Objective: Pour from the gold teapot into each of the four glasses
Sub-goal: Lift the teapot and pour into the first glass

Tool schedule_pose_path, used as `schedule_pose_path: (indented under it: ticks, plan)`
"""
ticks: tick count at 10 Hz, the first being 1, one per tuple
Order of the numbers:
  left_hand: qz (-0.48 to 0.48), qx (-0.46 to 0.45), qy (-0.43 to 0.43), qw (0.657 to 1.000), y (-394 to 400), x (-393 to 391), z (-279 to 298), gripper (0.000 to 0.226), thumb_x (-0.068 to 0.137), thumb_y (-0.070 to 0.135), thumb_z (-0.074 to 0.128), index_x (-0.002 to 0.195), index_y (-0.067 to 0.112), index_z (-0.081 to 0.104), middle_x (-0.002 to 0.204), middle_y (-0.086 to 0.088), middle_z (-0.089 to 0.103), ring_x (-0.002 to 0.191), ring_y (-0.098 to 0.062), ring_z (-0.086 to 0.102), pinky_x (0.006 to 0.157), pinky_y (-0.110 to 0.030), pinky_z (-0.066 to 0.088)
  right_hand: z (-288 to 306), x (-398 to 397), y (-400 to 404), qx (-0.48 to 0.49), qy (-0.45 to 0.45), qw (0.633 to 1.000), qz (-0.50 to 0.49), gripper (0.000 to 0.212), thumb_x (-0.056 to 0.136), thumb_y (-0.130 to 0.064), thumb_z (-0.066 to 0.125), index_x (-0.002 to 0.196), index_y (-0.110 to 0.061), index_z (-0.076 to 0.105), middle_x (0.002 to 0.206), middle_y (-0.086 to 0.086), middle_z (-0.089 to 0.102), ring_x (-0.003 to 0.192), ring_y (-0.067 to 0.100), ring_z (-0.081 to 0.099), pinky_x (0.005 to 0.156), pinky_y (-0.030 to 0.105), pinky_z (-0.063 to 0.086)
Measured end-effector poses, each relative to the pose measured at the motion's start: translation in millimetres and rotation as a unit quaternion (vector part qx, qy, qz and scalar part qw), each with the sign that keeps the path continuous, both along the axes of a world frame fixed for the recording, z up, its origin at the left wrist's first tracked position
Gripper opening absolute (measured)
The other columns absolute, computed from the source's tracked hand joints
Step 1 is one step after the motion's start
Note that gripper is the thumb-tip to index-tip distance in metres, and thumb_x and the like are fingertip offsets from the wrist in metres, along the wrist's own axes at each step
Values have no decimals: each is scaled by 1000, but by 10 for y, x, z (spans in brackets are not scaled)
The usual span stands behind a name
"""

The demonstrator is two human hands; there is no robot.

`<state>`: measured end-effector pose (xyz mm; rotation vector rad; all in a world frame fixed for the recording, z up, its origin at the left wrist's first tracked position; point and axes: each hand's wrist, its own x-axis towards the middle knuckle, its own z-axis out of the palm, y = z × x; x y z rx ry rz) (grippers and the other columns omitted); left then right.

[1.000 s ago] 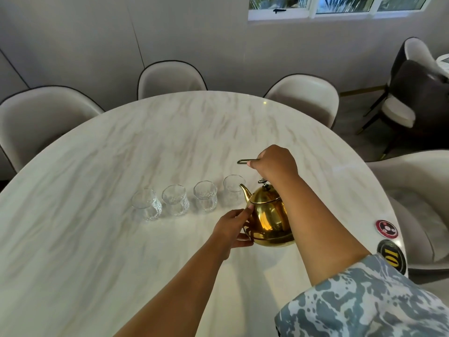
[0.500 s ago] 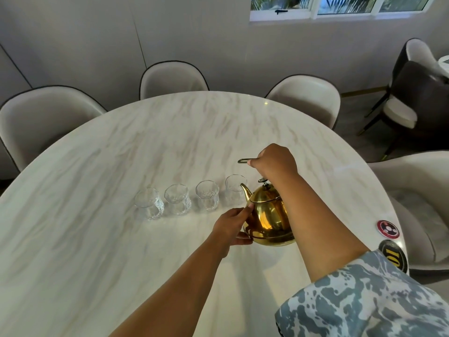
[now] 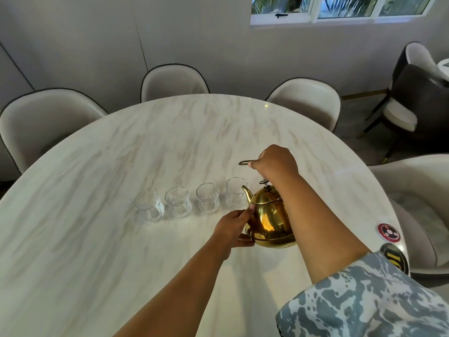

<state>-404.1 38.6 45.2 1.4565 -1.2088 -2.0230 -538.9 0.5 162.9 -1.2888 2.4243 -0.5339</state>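
Observation:
The gold teapot stands upright on the marble table, its spout pointing left at the rim of the rightmost glass. My right hand is closed on the teapot's raised handle above the lid. My left hand rests against the pot's left side, fingers on its body. Three more clear glasses stand in a row to the left: one, another and the leftmost. All look empty.
Two round stickers, a red one and a black one, lie at the table's right edge. Beige chairs ring the table: far left, far centre, far right and near right.
Almost nothing has moved. Both hands stay on the teapot in the same place, and the view has drifted slightly.

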Motion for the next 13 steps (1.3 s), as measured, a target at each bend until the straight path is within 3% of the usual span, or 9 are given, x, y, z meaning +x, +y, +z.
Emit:
schedule_pose_path:
  ticks: [2, 4, 7, 9, 12, 13]
  plan:
    - [3, 5, 3, 1000, 7, -8, -2, 56, 85, 54, 65, 129, 18, 62, 132, -12, 62, 89, -32, 74, 72, -38, 64, 25, 7, -5, 3, -1, 1000, 1, 32, 88, -38, 69, 93, -7, 73, 56, 0, 56, 44, 12, 50, 45, 19, 35]
    - [3, 6, 6, 1000, 25, -9, 30, 51, 85, 53, 66, 124, 20, 63, 132, -11, 62, 83, -30, 75, 66, -35, 64, 49, 9, 3, 8, 3, 1000, 4, 32, 88, -38, 70, 92, -6, 72, 55, -1, 55, 44, 12, 50, 44, 19, 35]
    - [3, 8, 13, 1000, 48, 6, 40, 47, 86, 52, 65, 119, 19, 64, 127, -9, 62, 85, -31, 74, 71, -37, 64, 87, 34, 19, 26, 22, 999, 4, 39, 88, -37, 70, 64, -10, 55, 53, 0, 51, 43, 13, 48, 43, 20, 31]
    - [-2, 3, 16, 1000, 51, 29, 38, 45, 85, 53, 66, 115, 20, 66, 127, -9, 63, 87, -34, 75, 72, -38, 64, 93, 49, 10, 27, 20, 999, 5, 44, 87, -34, 71, 57, -13, 48, 54, 0, 50, 44, 14, 46, 43, 20, 30]
    - [-8, 2, 14, 1000, 47, 50, 35, 38, 85, 53, 67, 103, 19, 70, 122, -11, 66, 87, -35, 75, 74, -39, 64, 93, 59, 45, 18, 23, 1000, 11, 39, 87, -37, 71, 65, -9, 56, 55, 0, 50, 46, 14, 46, 43, 21, 31]
    - [-14, -7, 7, 1000, 45, 64, 1, 42, 85, 52, 67, 111, 20, 69, 123, -11, 67, 90, -35, 75, 76, -40, 64, 32, 43, 119, -6, 4, 1000, 2, 35, 89, -39, 68, 87, -4, 71, 55, -1, 53, 46, 12, 47, 44, 20, 33]
